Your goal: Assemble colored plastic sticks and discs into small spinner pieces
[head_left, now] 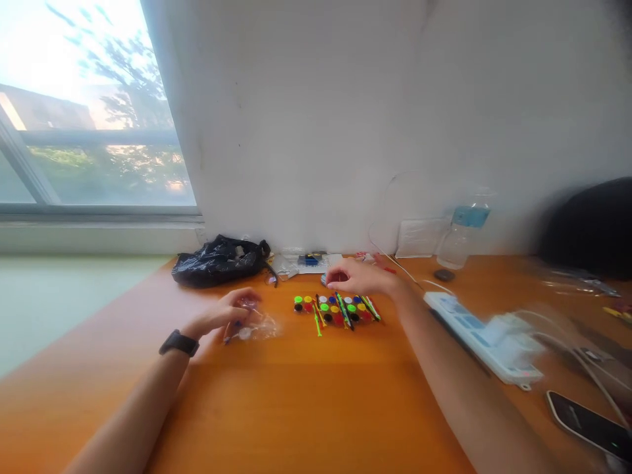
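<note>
My left hand (230, 311), a dark watch on its wrist, curls its fingers over a crumpled clear plastic bag (261, 327) on the table. Just behind the paint pots hangs my right hand (356, 275), fingertips pinched together; whatever they hold, if anything, is too small to make out. Below it lie joined strips of small paint pots (324, 308) with yellow, green, white, blue, red and black colours. Several thin brushes rest across them, among them a bright green brush (316, 320) and a dark brush (344, 311).
A black plastic bag (220, 261) and small packets (309, 261) lie along the wall. To the right are a white power strip (481, 336) with plugs and cables, a water bottle (463, 234) and a phone (590, 424). A dark rounded shape (590, 227) stands at the far right.
</note>
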